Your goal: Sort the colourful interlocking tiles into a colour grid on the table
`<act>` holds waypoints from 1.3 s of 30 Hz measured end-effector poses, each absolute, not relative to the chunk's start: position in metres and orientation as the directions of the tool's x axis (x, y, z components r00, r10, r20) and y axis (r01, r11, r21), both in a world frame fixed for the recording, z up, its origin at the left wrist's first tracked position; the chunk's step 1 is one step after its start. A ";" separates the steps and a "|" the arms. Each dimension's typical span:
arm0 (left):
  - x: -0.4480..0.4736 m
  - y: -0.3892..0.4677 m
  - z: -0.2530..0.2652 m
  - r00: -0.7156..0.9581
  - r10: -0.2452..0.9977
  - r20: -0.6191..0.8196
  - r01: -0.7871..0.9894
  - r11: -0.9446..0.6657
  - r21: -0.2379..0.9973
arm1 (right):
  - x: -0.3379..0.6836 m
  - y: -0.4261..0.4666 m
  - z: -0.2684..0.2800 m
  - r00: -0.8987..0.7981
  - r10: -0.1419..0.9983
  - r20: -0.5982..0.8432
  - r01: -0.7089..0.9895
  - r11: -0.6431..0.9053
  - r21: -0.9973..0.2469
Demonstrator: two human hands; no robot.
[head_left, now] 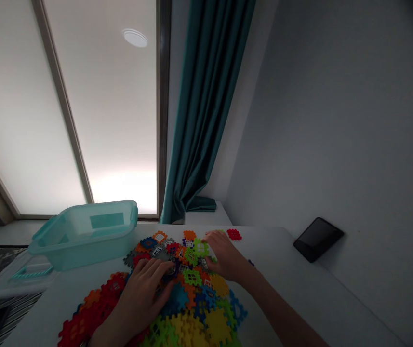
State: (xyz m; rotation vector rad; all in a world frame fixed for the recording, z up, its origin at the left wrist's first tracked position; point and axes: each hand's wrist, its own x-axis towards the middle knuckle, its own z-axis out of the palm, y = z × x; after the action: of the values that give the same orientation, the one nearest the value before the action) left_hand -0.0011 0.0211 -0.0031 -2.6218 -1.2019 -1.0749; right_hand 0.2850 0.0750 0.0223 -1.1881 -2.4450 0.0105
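Observation:
My right hand (224,255) grips a light green interlocking plastic tile (201,247) with a window-like grid, fingers along its far side and thumb below. My left hand (144,289) rests over the pile with its fingers apart, the fingertips beside a dark purple tile (171,271). Between the hands lie more window tiles, among them another green one (192,277). Red tiles (79,323) spread to the left of my left wrist, partly hidden by it. Nearer to me are yellow tiles (218,326) and blue tiles (204,303).
A translucent teal bin (83,246) stands at the left, with its pale lid (14,279) beside it. A lone red tile (234,234) lies at the far side of the white table (282,289). A dark tablet-like device (318,239) is at the right wall. A teal curtain (206,106) hangs behind.

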 end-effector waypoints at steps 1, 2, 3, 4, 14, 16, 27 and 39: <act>-0.001 0.022 -0.006 0.435 0.635 0.638 0.691 -0.690 0.216 | 0.278 0.066 0.023 -0.561 0.737 0.378 0.733 0.654 -0.187; -0.002 0.022 -0.009 0.424 0.632 0.649 0.695 -0.686 0.213 | 0.270 0.056 0.023 -0.577 0.715 0.395 0.710 0.678 -0.189; -0.002 0.022 -0.011 0.422 0.630 0.652 0.697 -0.685 0.210 | 0.262 0.047 0.022 -0.588 0.682 0.435 0.674 0.710 -0.202; -0.002 0.022 -0.012 0.428 0.627 0.651 0.696 -0.688 0.205 | 0.254 0.038 0.022 -0.597 0.657 0.460 0.644 0.734 -0.214; 0.001 0.009 0.004 0.582 0.622 0.524 0.671 -0.731 0.123 | 0.226 -0.005 0.007 -0.550 0.612 0.568 0.596 0.764 -0.246; 0.000 0.009 0.002 0.578 0.621 0.529 0.672 -0.730 0.124 | 0.229 -0.007 0.002 -0.526 0.605 0.597 0.591 0.765 -0.255; 0.005 0.002 0.003 0.538 0.587 0.605 0.670 -0.733 0.116 | 0.236 -0.009 -0.016 -0.490 0.586 0.645 0.572 0.775 -0.269; -0.001 0.007 -0.003 0.508 0.630 0.587 0.584 -0.753 0.303 | 0.237 -0.011 -0.017 -0.372 0.705 0.604 0.474 0.704 -0.529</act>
State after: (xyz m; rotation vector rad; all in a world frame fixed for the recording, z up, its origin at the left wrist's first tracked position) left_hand -0.0006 0.0065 -0.0027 -2.7854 -1.1224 -1.1283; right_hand 0.2369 -0.0109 -0.0173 -0.9006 -2.0404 0.3358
